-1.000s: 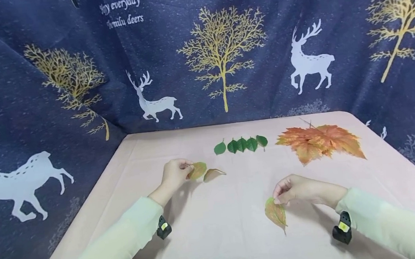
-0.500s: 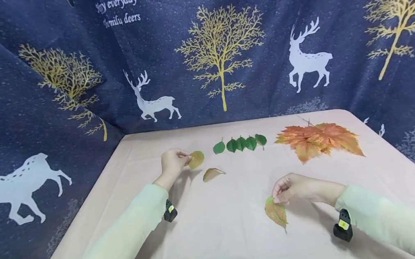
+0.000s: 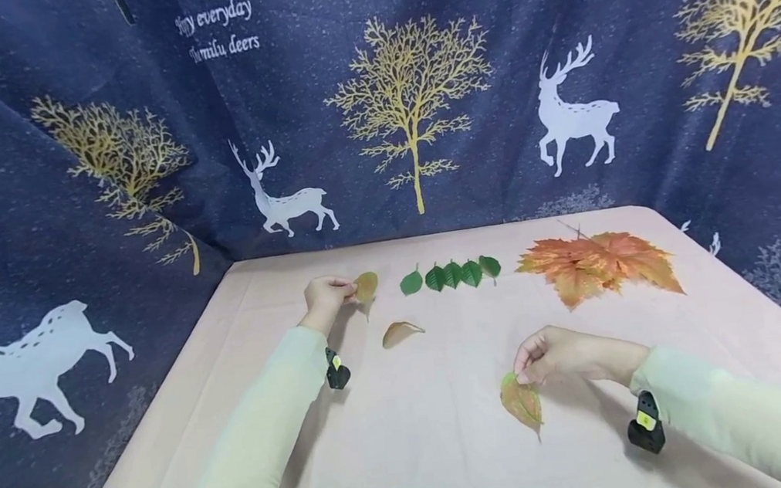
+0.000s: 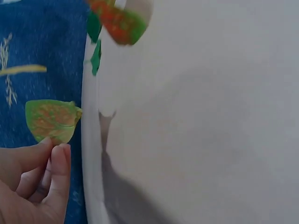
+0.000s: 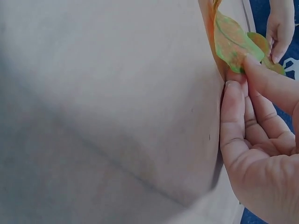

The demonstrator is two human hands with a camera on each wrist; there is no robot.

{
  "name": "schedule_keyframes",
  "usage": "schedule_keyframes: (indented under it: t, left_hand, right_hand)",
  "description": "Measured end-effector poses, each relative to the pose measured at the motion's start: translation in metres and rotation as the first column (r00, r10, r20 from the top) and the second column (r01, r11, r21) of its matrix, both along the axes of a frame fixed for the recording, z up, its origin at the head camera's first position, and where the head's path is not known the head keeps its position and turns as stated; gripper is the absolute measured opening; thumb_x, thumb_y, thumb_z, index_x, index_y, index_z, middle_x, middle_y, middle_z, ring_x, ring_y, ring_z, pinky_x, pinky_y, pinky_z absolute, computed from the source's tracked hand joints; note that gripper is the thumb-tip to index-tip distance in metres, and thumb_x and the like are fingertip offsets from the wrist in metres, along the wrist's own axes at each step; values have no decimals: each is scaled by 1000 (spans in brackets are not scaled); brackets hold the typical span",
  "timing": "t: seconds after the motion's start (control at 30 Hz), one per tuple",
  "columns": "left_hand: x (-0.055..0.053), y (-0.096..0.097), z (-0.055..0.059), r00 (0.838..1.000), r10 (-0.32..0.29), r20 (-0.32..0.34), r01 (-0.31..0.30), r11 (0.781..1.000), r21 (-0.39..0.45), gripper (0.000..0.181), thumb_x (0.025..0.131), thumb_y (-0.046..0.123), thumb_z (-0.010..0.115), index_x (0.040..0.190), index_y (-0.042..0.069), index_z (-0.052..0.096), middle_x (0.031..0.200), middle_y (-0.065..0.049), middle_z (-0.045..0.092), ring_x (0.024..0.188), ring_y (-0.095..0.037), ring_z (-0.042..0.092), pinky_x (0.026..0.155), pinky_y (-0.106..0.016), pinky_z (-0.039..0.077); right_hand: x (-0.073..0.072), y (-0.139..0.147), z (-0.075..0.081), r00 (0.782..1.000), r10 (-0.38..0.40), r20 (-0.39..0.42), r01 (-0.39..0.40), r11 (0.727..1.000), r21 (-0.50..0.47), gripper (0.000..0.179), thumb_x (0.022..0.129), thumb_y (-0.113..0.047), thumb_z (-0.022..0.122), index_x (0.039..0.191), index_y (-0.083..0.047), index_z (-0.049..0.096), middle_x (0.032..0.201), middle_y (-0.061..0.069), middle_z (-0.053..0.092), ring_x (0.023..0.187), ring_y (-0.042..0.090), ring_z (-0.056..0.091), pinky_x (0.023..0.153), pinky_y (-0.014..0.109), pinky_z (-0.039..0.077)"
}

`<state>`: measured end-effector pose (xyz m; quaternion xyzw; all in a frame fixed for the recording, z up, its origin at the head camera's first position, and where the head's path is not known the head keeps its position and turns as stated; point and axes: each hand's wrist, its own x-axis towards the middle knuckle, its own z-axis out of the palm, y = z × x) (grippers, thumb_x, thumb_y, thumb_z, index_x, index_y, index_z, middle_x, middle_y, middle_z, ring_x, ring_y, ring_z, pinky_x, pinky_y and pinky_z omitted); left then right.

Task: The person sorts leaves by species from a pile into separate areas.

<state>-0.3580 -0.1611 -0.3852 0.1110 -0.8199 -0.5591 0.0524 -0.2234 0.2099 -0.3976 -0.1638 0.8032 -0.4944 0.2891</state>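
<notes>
Between thumb and fingers my left hand (image 3: 326, 297) pinches a yellow-green leaf (image 3: 366, 286), just left of a row of green leaves (image 3: 453, 274). In the left wrist view that leaf (image 4: 52, 120) shows green edges and an orange-brown middle. My right hand (image 3: 562, 354) pinches the top of another yellow-green leaf (image 3: 520, 401), whose stem points down toward the table. The right wrist view has this leaf (image 5: 235, 42) at the fingertips, partly in front of the other one. A curled brownish leaf (image 3: 401, 333) lies on the table between the hands.
Orange maple leaves (image 3: 597, 263) lie overlapped at the back right of the pale pink table (image 3: 407, 436). A dark blue cloth (image 3: 364, 107) with deer and trees hangs behind the table and along its sides.
My left hand has moved away toward the back of the table with its leaf, leaving the curled brownish leaf in front. My right hand and its leaf have stayed nearly still.
</notes>
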Motion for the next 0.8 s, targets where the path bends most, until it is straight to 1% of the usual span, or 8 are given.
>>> schedule_keyframes:
  t: [0.1, 0.23, 0.3, 0.37, 0.5, 0.63, 0.73, 0.8]
  left_hand:
    - [-9, -2, -2, 999, 17, 44, -18, 999, 34, 21, 85, -1, 70, 104, -9, 71, 107, -25, 69, 79, -22, 74, 82, -32, 60]
    - [-16, -4, -4, 993, 48, 108, -60, 992, 112, 21, 85, -3, 69, 106, -9, 70, 110, -24, 69, 72, -16, 73, 80, -29, 60]
    - [-20, -3, -6, 992, 42, 119, -59, 987, 148, 23, 85, -4, 69, 107, -10, 69, 110, -24, 69, 69, -15, 72, 79, -28, 60]
    - [-23, -3, -8, 990, 43, 132, -64, 985, 158, 23, 84, -4, 70, 106, -10, 69, 106, -23, 70, 66, -14, 71, 77, -28, 61]
    - [-28, 0, -12, 988, 50, 145, -68, 990, 122, 21, 83, -5, 70, 103, -10, 70, 96, -21, 73, 58, -10, 67, 71, -27, 61]
    - [-31, 3, -14, 989, 67, 135, -74, 996, 48, 16, 82, -7, 70, 97, -11, 70, 92, -22, 73, 52, -8, 63, 64, -24, 61]
    - [-31, 3, -15, 989, 83, 126, -88, 996, 29, 14, 81, -8, 70, 94, -10, 70, 95, -23, 72, 54, -9, 64, 65, -24, 61]
    - [-31, 2, -16, 989, 90, 119, -95, 995, 38, 15, 79, -9, 70, 95, -11, 70, 99, -25, 71, 56, -10, 66, 68, -25, 61]
  right_hand:
    - [1, 1, 0, 1000, -7, 2, 7, 1000, 0, 21, 85, -10, 71, 95, 8, 67, 80, -2, 67, 75, 13, 59, 72, 27, 54]
    - [2, 2, 1, 1000, -12, 0, 12, 1000, 0, 21, 84, -10, 72, 95, 8, 67, 79, -3, 67, 73, 12, 56, 70, 26, 53]
    - [3, 2, 2, 1000, -13, -9, 13, 1000, 3, 21, 84, -9, 72, 95, 8, 67, 78, -4, 66, 72, 12, 55, 69, 26, 52]
    - [2, 2, 3, 1000, -13, -13, 13, 1000, 8, 21, 83, -9, 72, 94, 8, 68, 77, -4, 66, 71, 12, 54, 70, 27, 51]
    - [1, 2, 2, 1000, -6, -21, 7, 1000, 20, 19, 83, -11, 72, 94, 5, 69, 76, -4, 66, 71, 12, 55, 73, 28, 50]
    - [0, 3, 0, 1000, -6, -16, 7, 1000, 23, 19, 83, -12, 73, 93, 4, 69, 76, -4, 66, 71, 12, 55, 73, 29, 51]
    - [-1, 4, -1, 1000, -11, -9, 11, 1000, 19, 20, 83, -12, 73, 93, 4, 69, 76, -4, 66, 71, 12, 56, 72, 28, 51]
    - [0, 4, -1, 1000, -12, -7, 12, 1000, 9, 21, 83, -11, 73, 94, 6, 68, 75, -4, 66, 71, 12, 56, 71, 27, 51]
